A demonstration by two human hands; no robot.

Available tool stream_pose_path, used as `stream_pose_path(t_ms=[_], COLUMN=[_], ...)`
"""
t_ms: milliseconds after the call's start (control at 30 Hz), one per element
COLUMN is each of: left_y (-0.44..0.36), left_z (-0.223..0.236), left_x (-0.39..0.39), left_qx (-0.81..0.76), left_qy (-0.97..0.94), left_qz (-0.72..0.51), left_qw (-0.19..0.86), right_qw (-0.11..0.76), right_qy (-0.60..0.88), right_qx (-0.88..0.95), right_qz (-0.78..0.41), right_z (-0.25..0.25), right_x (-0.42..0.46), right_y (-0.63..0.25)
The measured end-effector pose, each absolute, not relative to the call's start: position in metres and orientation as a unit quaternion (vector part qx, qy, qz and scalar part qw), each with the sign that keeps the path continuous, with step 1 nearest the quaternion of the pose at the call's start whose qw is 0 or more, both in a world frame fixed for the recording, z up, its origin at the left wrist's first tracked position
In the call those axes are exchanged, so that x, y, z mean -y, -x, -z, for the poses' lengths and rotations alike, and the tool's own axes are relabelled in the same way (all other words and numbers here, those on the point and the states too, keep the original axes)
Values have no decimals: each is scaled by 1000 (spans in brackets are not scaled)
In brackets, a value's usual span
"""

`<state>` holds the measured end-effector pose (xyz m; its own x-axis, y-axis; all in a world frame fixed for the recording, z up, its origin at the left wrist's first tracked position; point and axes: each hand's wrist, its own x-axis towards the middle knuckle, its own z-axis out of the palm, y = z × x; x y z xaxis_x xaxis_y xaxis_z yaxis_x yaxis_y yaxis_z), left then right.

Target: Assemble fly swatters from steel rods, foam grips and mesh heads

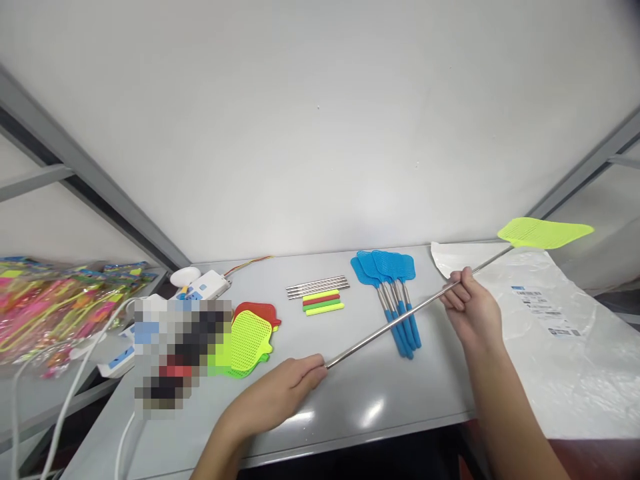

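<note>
A fly swatter with a yellow-green head point(545, 233) and a long, thin metal rod point(385, 328) is held slantwise above the table, its head up at the right. My left hand point(287, 393) is closed round the rod's lower end; whether a grip sits inside the fist is hidden. Further up, my right hand point(470, 303) pinches the rod below the head. Beneath the rod lies a fanned bunch of blue fly swatters point(383, 267) with blue grips. Left of them are several metal rods point(317, 287) and coloured grips point(324, 303) in yellow, red and green.
Loose swatter heads, yellow point(251, 341) and red point(257, 309), lie at the left beside a blurred-out patch. Behind stands a white power strip point(207, 287) with cables. Packaged colourful goods point(55, 307) fill the left shelf. A white plastic mailer point(590, 367) covers the right side.
</note>
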<state>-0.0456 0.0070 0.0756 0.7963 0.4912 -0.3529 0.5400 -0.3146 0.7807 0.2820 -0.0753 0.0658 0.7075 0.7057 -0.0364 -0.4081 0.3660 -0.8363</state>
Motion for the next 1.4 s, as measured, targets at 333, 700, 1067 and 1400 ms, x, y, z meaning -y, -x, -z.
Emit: stream_pose_path(t_ms=[333, 700, 1067, 1400], left_y=[58, 52, 106, 111], left_z=[-72, -97, -92, -89], left_x=[-18, 2, -6, -13], left_qx=[-352, -385, -438, -446], left_qy=[-834, -848, -802, -760], left_qz=[-7, -25, -67, -143], left_qw=[424, 363, 400, 451], right_qw=[734, 777, 760, 759], right_qy=[485, 460, 460, 439], right_qx=[225, 265, 259, 249], right_qz=[-418, -338, -381, -410], right_z=[-44, -86, -86, -68], right_x=[81, 74, 76, 70], right_y=[-199, -241, -251, -246])
